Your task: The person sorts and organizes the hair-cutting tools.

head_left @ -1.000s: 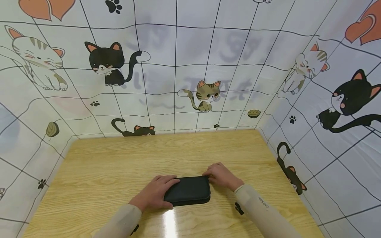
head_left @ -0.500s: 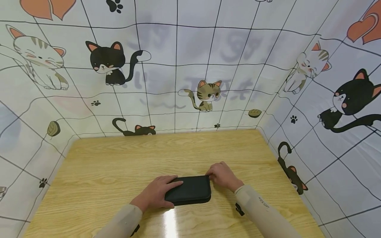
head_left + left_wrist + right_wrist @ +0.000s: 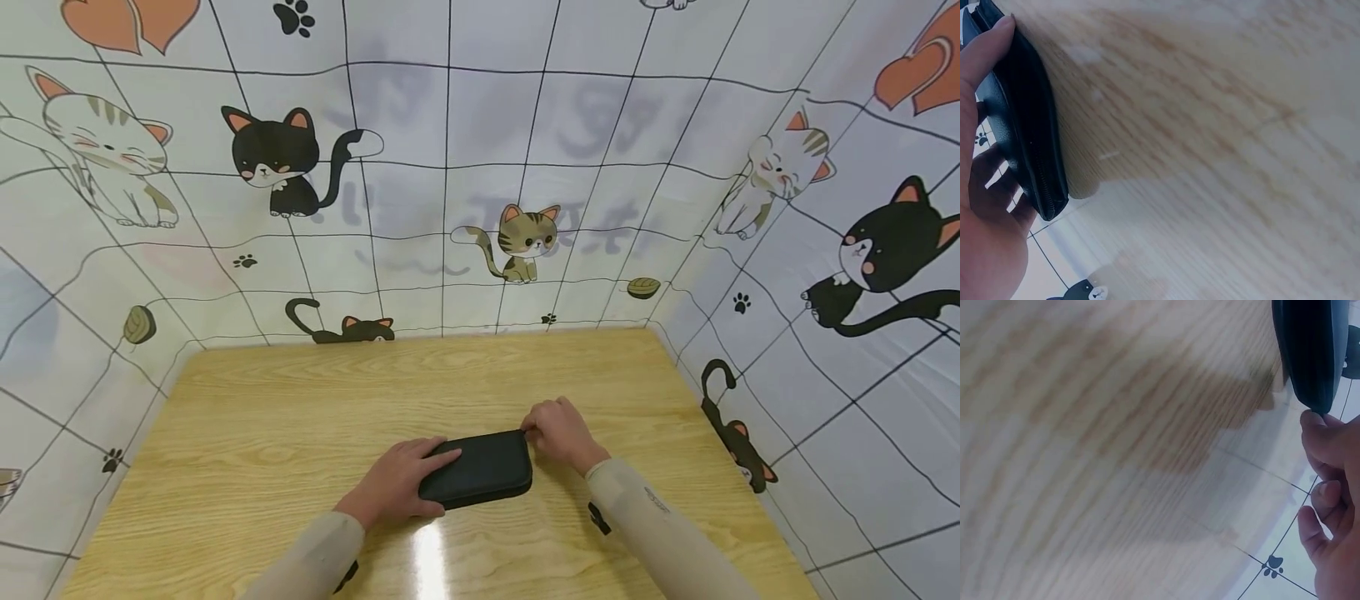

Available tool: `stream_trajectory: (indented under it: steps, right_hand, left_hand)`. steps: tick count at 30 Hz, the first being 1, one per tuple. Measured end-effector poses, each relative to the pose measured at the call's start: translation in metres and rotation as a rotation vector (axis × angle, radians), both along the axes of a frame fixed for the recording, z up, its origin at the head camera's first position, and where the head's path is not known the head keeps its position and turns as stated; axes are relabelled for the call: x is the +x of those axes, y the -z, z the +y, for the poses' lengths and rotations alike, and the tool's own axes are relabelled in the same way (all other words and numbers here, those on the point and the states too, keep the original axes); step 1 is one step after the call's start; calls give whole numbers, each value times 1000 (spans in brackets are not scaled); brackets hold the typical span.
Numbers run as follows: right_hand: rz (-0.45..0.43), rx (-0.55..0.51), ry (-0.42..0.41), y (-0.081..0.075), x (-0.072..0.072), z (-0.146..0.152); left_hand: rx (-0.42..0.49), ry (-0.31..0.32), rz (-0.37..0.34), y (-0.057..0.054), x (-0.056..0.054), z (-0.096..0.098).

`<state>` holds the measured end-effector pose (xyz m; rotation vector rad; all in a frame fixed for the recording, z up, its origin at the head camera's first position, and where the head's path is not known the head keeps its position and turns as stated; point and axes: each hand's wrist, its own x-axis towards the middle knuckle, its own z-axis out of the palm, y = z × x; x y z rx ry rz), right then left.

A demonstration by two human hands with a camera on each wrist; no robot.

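A black zip-around wallet [image 3: 483, 468] sits in front of me at the middle of the table, slightly turned. My left hand [image 3: 397, 483] grips its left end, thumb along the near edge and fingers over the top and far side. The left wrist view shows a zipper along the edge of the wallet [image 3: 1035, 144]. At the far right corner, my right hand [image 3: 562, 435] pinches with thumb and forefinger. In the right wrist view those fingertips meet the tip of the wallet [image 3: 1313, 356]; whether they hold a zipper pull is hidden.
The wooden table [image 3: 300, 400] spreads around the wallet, with a bright light reflection near its front. A white cloth [image 3: 405, 200] printed with cats and grid lines rises behind the table and along both sides.
The wallet's right end has swung away from me, so it now lies at a slant. My right hand has moved slightly farther away with that corner; the left hand keeps its grip.
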<state>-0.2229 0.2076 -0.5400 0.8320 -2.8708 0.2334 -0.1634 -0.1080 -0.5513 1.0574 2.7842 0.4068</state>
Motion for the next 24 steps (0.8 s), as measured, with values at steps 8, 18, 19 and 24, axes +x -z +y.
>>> stream_trajectory:
  steps: [8, 18, 19, 24]
  right_hand:
    - [35, 26, 28, 2, -9, -2]
    - [77, 42, -21, 3, -8, 6]
    - [85, 44, -26, 4, -7, 7]
    - [111, 46, -45, 4, -2, 10]
  left_hand:
    - [1, -60, 17, 0, -5, 2]
    - [2, -83, -1, 0, -8, 3]
    - [2, -83, -6, 0, -7, 3]
    - [-7, -92, -27, -1, -7, 4]
